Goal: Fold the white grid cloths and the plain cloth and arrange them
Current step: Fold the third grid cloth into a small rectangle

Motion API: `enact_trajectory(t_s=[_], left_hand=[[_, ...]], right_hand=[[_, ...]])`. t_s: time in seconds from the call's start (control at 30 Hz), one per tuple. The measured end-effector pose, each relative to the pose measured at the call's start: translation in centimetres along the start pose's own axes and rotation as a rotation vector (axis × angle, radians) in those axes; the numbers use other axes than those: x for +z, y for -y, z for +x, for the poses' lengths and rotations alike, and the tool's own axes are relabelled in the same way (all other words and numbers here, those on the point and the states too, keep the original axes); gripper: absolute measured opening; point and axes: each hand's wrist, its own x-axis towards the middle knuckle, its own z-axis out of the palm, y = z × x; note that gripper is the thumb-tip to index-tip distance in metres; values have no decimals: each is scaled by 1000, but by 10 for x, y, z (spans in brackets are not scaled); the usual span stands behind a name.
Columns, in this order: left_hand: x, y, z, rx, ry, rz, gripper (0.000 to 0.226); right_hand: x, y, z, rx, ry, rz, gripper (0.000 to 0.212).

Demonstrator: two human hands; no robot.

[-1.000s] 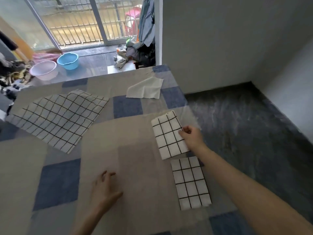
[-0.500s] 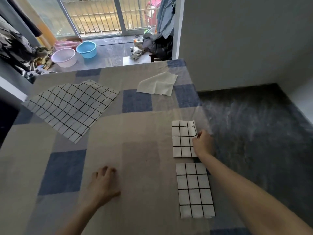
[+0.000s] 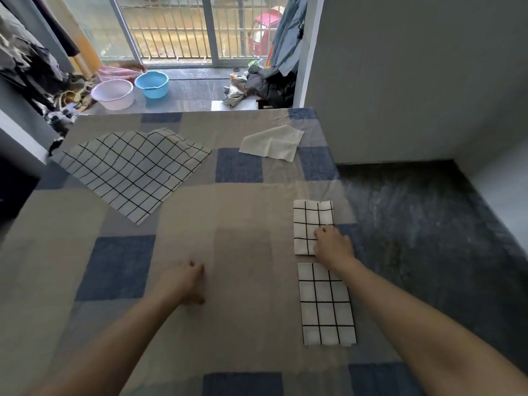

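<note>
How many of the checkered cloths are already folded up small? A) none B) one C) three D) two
D: two small folded grid cloths lie in a row by the table's right edge, the far folded cloth under the right hand and the near folded cloth close to the person, while the big grid cloth is spread open at the far left.

Four cloths lie on the bed cover (image 3: 183, 224). An unfolded grid cloth (image 3: 134, 170) is spread at the far left, and the plain cloth (image 3: 273, 142) lies at the far right, well apart from it. Along the right edge, a folded grid cloth (image 3: 311, 221) lies just behind a second folded one (image 3: 325, 304), with a narrow gap between them. The right hand (image 3: 333, 244) rests on the farther one's near right corner. The left hand (image 3: 183, 282) lies on the cover, left of both.
</note>
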Motion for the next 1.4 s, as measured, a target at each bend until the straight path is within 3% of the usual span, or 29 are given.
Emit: enact_trajectory(t_s=[0.07,0.27,0.53,1.0,1.4], left_hand=[[-15,2,-5,24,-31,-7,71],[-49,26,-55,78,-348,8,46],[-28,115,-189,26,-611,-25,30],[82,351,-414,-288,-686,-80,33],[110,521,-420,-366,-608,-176,37]], right_hand=[[-11,11,-9,-2,-23,-8,35],[-65,89,-60,-145,-155,75,30],[-104,250,-168,-339,-179,108,31],[-73,553,-327,-833,-139,96,36],[-53,742,-303,-892,-21,92,30]])
